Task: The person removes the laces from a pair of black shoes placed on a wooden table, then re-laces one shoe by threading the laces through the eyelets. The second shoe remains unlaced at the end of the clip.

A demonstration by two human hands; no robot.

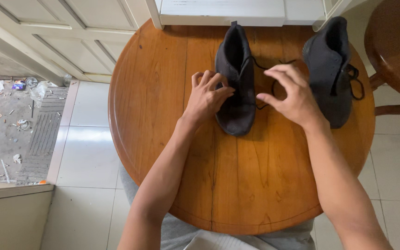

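Two black lace-up shoes stand on a round wooden table (172, 153), toes toward me. My left hand (208, 95) rests on the left side of the nearer shoe (237, 69), fingers pinched at its lace area. My right hand (289, 92) hovers just right of that shoe, thumb and forefinger pinching a thin black lace (261, 65) that runs back to it. The second shoe (330, 65) sits further right, untouched, its laces hanging loose over its side.
A white door frame and panelled door (70, 32) stand behind the table. A darker wooden table or chair (394, 46) is at the right. White floor tiles (89, 153) lie left, with a littered concrete patch (5, 125) beyond.
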